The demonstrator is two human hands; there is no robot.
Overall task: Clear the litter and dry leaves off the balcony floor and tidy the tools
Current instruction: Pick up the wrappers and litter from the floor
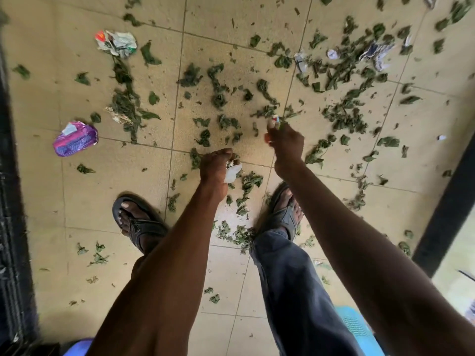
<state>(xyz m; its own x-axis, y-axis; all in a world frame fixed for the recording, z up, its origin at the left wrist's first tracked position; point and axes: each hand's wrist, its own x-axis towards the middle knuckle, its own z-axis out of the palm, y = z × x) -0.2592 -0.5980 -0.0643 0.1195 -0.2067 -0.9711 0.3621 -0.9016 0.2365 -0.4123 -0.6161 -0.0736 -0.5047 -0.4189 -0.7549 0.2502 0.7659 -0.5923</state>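
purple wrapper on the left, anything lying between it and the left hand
Nothing solid. Between the left hand, which already holds a white scrap, and the purple wrapper lies open tiled floor with only a few loose leaves.

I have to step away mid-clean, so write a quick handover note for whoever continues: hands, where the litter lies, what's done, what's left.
Left hand: grips a crumpled white paper scrap.
Right hand: fingers pinch a small red-and-white scrap just above the floor.
Litter: purple wrapper at left, crumpled printed wrapper upper left, paper bits upper right.
Dry leaves are scattered across most of the tiles.
Done: two scraps in hand.
Left: the other wrappers, all the leaves, and tidying the tools, which are not in view.
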